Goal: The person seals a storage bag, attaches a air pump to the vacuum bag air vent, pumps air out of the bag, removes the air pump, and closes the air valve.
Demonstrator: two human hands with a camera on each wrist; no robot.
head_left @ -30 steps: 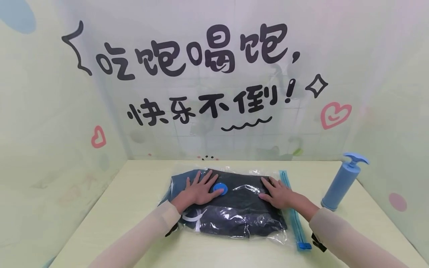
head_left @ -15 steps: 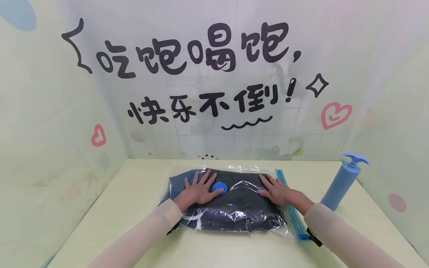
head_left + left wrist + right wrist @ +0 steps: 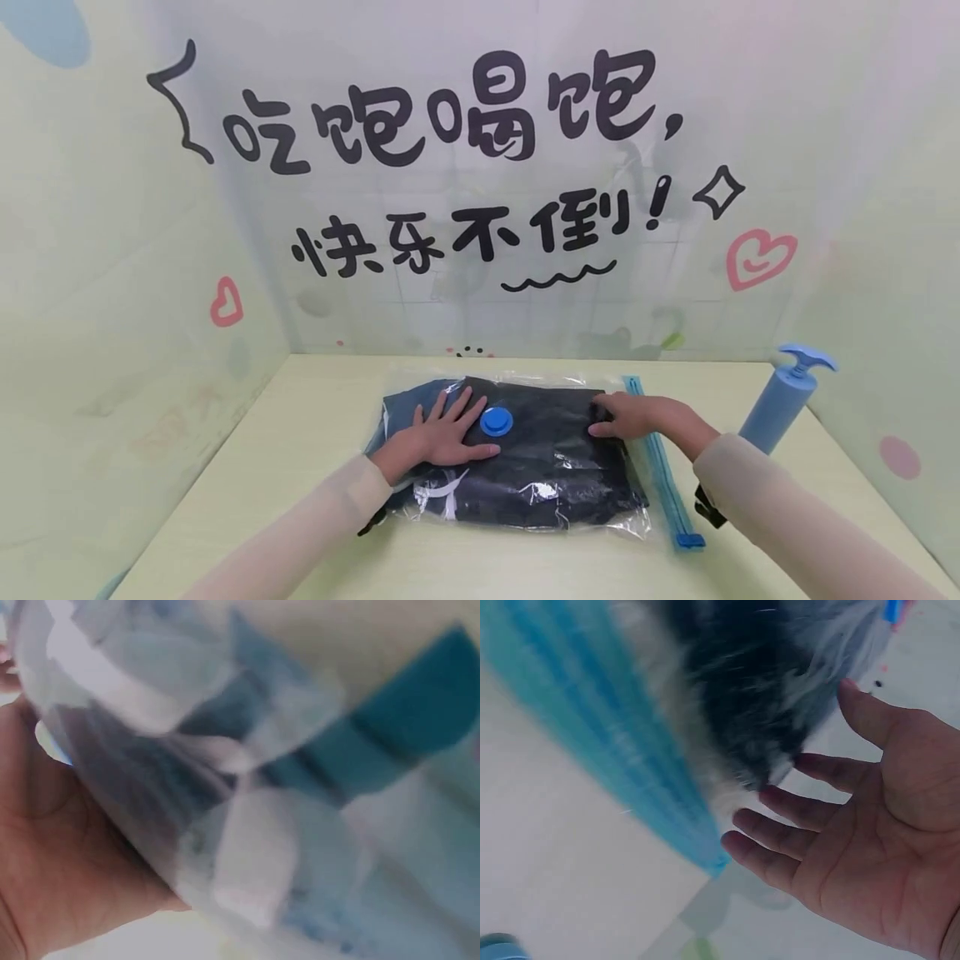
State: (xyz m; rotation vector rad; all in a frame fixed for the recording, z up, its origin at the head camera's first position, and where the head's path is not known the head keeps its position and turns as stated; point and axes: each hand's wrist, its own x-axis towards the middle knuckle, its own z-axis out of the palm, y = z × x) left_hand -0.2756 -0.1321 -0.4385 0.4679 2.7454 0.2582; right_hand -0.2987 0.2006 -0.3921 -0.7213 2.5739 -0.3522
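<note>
A clear vacuum storage bag (image 3: 525,492) lies on the table, with dark folded fabric and a blue-grey piece inside. Its round blue valve (image 3: 497,422) faces up. Spread flat, my left hand (image 3: 446,437) presses on the left half of the bag, thumb just below the valve. At the bag's right end my right hand (image 3: 633,415) touches the plastic with its fingertips. The right wrist view shows that hand's fingers (image 3: 780,799) nearly straight and slightly apart. Beyond it runs the blue zip strip (image 3: 663,467), with a darker blue slider (image 3: 690,541) at its near end.
A blue hand pump (image 3: 783,400) with a T-shaped handle stands at the right of the pale table (image 3: 247,450), partly behind my right sleeve. Printed curtain-like walls (image 3: 360,325) enclose the table at the back and sides.
My left thumb has slid off the valve to just below it. My right hand has risen from lying flat on the bag to touching it with drawn-in fingertips. The view has shifted slightly.
</note>
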